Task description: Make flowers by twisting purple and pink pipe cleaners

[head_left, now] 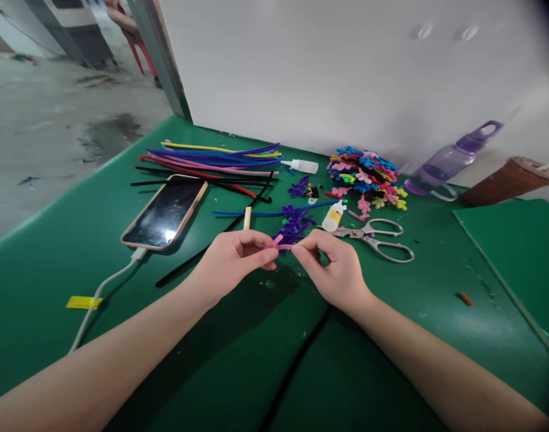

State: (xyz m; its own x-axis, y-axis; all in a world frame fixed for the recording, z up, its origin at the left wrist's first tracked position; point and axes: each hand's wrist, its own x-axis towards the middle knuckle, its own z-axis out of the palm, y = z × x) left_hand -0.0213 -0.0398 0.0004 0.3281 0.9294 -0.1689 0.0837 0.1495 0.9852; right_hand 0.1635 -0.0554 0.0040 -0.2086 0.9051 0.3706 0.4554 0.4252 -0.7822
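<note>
A short pink pipe cleaner [284,246], bent at its left end, is stretched between my two hands above the green table. My left hand [233,261] pinches the bent end between thumb and fingers. On the other end, the thumb and forefinger of my right hand [335,267] are closed. Just behind the fingers lie several purple pipe-cleaner flowers [294,221]. A small glue bottle with a yellow label [333,216] is close to my right knuckles, and grey-handled scissors [373,235] lie to its right. A pale wooden stick [248,218] shows behind my left hand.
Loose pipe cleaners [211,159] lie at the back left, by a second glue bottle [303,166]. A phone [166,211] on a white cable [105,287] rests at left. Colourful flowers [366,174], a purple bottle [443,165] and a brown drink cup [510,183] line the white wall.
</note>
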